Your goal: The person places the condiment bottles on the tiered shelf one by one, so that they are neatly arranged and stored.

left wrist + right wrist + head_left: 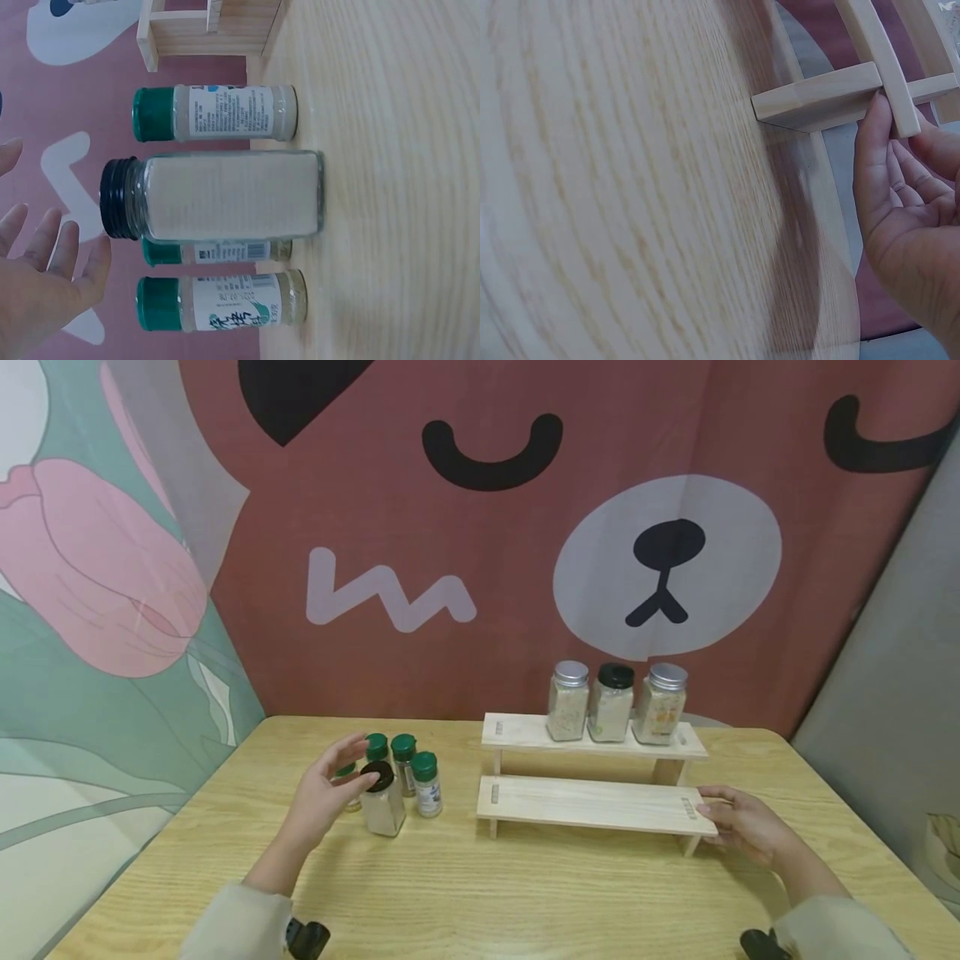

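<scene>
In the head view my left hand (pixel 327 785) is at the black lid of a square glass jar (pixel 383 810) of pale powder, its thumb tip overlapping the lid. The left wrist view shows the fingers spread above the black lid (pixel 118 198), one fingertip right at its edge. This jar (pixel 232 195) stands upright on the table. My right hand (pixel 746 825) pinches the right end of the lower wooden shelf (pixel 592 802) between thumb and fingers. Up close, the right wrist view has the thumb and fingers on either side of the shelf board (pixel 900 97).
Several green-capped spice bottles (pixel 428 793) cluster behind and beside the jar. On the upper shelf (pixel 517 732) stand three seasoning jars, one black-lidded jar (pixel 611 706) between two silver-lidded ones. The wooden table (pixel 465 893) backs onto a printed curtain (pixel 360 677).
</scene>
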Tool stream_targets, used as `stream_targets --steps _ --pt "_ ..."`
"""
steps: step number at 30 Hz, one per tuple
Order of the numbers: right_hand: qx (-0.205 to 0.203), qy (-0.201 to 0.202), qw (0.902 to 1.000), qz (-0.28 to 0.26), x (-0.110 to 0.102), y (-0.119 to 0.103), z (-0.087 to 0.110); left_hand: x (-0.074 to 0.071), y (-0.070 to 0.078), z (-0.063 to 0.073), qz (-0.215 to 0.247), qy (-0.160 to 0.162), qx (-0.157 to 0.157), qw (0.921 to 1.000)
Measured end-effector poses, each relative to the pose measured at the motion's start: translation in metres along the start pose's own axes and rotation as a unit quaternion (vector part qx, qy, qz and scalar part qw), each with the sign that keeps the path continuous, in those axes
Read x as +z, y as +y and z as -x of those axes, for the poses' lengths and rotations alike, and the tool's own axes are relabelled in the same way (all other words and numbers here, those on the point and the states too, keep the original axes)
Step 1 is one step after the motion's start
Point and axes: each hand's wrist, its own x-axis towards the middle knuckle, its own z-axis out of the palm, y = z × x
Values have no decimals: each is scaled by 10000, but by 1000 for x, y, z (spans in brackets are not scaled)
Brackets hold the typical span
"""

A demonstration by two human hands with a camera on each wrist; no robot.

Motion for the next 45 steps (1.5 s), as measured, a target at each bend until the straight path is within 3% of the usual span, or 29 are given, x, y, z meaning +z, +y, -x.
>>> stream_targets --steps 15,30,45 --pt "21 76 9999 89 0 1 0 0 -16 7 -30 -46 -387 9992" --pt "111 192 9997 74 2 -1 0 5 -35 3 -152 -183 -847 9961" --pt "78 220 9997 93 4 -2 2 12 -42 -3 -288 -292 -1016 9940"
